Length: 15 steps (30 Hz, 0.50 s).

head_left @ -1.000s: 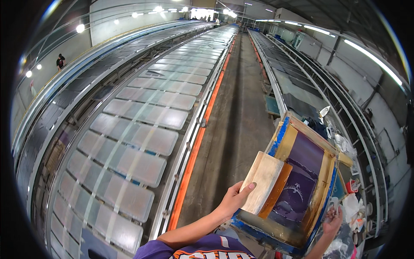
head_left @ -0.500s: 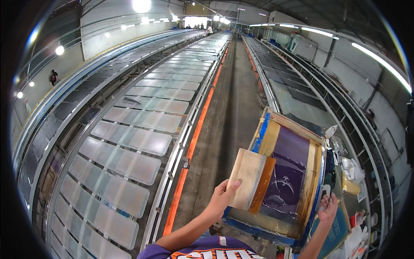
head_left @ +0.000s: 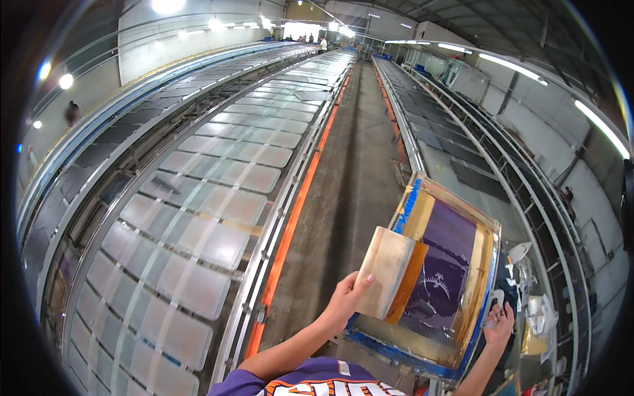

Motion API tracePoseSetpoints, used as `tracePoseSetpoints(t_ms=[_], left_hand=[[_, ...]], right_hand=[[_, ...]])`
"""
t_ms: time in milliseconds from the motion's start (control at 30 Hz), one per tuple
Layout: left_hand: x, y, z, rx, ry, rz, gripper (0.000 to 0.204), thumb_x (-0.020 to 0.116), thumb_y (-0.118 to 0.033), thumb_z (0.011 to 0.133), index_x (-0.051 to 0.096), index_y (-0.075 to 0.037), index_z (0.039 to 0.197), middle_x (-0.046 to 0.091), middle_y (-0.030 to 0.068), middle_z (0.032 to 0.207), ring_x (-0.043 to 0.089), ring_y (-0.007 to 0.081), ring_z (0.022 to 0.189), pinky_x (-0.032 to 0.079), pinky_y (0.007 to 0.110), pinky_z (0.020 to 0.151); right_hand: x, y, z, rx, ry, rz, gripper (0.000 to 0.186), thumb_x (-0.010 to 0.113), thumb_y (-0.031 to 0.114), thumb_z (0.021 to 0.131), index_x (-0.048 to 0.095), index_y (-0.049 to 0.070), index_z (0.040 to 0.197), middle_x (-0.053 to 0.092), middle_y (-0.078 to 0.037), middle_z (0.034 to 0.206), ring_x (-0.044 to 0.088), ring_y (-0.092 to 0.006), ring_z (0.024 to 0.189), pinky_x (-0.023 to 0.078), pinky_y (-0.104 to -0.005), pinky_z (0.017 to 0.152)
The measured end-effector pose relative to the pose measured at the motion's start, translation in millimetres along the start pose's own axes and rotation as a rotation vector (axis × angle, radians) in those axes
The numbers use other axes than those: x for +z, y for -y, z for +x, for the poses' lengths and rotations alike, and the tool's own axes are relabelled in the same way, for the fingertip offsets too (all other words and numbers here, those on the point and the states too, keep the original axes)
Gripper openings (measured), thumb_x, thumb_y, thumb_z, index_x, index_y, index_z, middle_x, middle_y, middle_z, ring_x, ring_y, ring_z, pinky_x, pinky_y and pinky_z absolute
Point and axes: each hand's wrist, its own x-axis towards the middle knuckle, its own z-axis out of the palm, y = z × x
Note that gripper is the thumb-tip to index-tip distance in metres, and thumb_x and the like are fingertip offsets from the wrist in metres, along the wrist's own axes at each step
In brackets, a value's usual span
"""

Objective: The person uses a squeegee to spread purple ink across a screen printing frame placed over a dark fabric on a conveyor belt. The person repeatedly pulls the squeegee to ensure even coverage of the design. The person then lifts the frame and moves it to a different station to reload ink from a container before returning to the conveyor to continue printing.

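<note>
My left hand (head_left: 348,297) grips a wide squeegee by its pale wooden handle (head_left: 384,270). The amber blade (head_left: 407,282) hangs tilted over the left part of a screen-printing frame (head_left: 490,264). Dark purple ink (head_left: 446,264) coats the mesh, and a pale arched design shows in it. Blue tape runs along parts of the frame's edge. Beside the frame's right side is my right hand (head_left: 500,323), palm up with fingers apart and slightly bent. It is close against a small white handle-like piece (head_left: 495,300); whether it touches this piece I cannot tell.
A long table with rows of glossy plates (head_left: 181,280) stretches away on the left, edged by a metal rail and an orange strip (head_left: 290,241). An aisle (head_left: 356,145) runs ahead. The right table carries dark sheets (head_left: 472,175) and, nearer, plastic bags (head_left: 541,317).
The plates, rails and bags have slid down the view, while the frame, squeegee and both hands keep nearly the same place in it. My right hand's fingers are slightly more bent.
</note>
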Motion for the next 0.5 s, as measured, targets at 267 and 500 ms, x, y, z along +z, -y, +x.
tracePoseSetpoints(t_ms=[267,500], left_hand=[[21,-8,171,-0.157,0.23,0.103,0.054,0.061,-0.039,0.102,0.056,0.006,0.133,0.065,0.0094,0.116,0.058,0.0123,0.107,0.047,0.029,0.093],[48,-2,327,-0.296,0.391,0.159,0.061,0.064,-0.043,0.1,0.056,0.007,0.133,0.066,0.011,0.117,0.06,0.0138,0.106,0.047,0.03,0.095]], right_hand=[[5,1,48,-0.15,-0.248,0.075,0.025,0.059,0.033,0.101,0.051,0.01,0.093,0.049,0.002,0.072,0.042,-0.0094,0.055,0.039,-0.0246,0.054],[0,-18,129,-0.196,-0.377,0.13,0.03,0.057,0.034,0.102,0.051,0.01,0.085,0.051,0.001,0.071,0.046,-0.011,0.054,0.044,-0.027,0.053]])
